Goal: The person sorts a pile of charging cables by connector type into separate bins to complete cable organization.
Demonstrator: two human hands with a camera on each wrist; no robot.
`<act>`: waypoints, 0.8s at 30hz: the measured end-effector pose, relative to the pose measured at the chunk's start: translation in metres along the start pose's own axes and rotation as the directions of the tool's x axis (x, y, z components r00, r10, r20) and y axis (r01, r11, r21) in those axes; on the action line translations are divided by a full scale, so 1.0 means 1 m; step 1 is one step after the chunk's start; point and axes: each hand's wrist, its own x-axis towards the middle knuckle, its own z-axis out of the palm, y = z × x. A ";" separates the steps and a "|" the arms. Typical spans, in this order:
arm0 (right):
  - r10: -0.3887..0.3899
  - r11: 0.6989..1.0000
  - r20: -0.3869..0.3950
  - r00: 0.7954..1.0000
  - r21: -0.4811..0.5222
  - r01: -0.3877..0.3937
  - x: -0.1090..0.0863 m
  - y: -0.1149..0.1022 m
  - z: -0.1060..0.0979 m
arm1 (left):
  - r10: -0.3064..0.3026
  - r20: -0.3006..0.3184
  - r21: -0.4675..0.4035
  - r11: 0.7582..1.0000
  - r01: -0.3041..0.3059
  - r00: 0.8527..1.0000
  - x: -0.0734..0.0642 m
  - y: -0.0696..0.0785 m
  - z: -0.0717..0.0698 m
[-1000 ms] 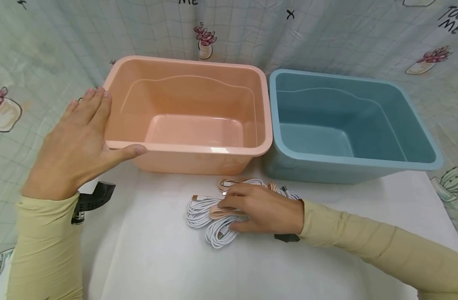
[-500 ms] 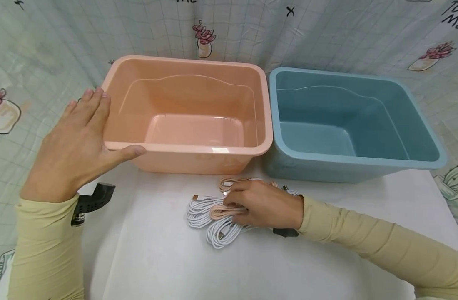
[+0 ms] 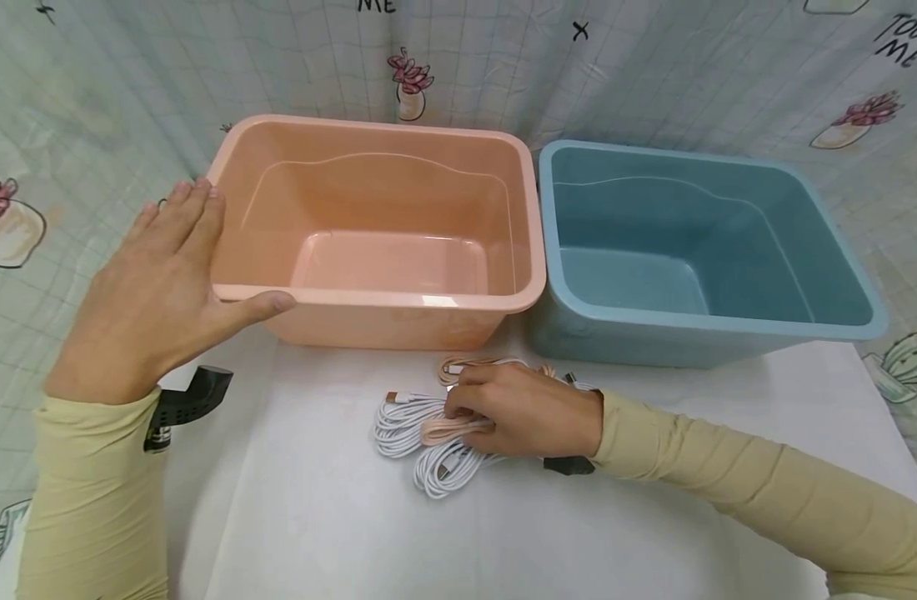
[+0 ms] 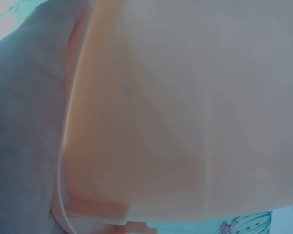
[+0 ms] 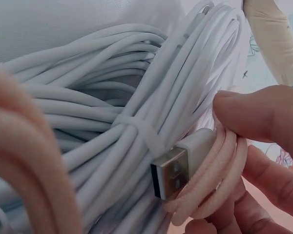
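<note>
My left hand (image 3: 147, 292) lies with straight fingers over the left rim of the peach plastic tub (image 3: 383, 321), thumb along its front edge. In the left wrist view, the tub's outer wall (image 4: 151, 122) fills most of the picture. On the white table, my right hand (image 3: 529, 412) pinches a coiled peach braided cable (image 5: 217, 180) between thumb and fingers. A metal USB plug (image 5: 171, 173) pokes out beside those loops. Bundled white cables (image 3: 402, 429) lie under and around this coil, tied with a white band (image 5: 141, 131). The right palm hides part of the pile.
A blue-grey tub (image 3: 691, 337) stands right of the peach one, their rims close together. Another peach cable (image 3: 453, 367) lies behind the right hand, near the tubs' bases. A printed curtain (image 3: 473, 67) hangs behind and at the sides.
The right thumb and fingers have drawn together on the peach cable, and the hand has shifted slightly right. The left hand stays on the tub's rim.
</note>
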 end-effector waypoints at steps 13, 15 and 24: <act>-0.026 1.000 -0.026 0.999 0.014 0.027 -0.008 -0.010 -0.012 | 0.011 0.002 0.000 1.000 -0.011 1.000 -0.002 -0.001 0.000; -0.039 0.999 -0.047 0.998 0.026 0.040 -0.009 -0.011 -0.014 | 0.012 -0.006 -0.004 1.000 -0.012 1.000 -0.002 -0.001 0.001; -0.092 0.990 -0.130 0.987 0.090 0.104 -0.016 -0.010 -0.024 | 0.017 -0.023 -0.016 1.000 -0.018 1.000 -0.002 0.000 0.001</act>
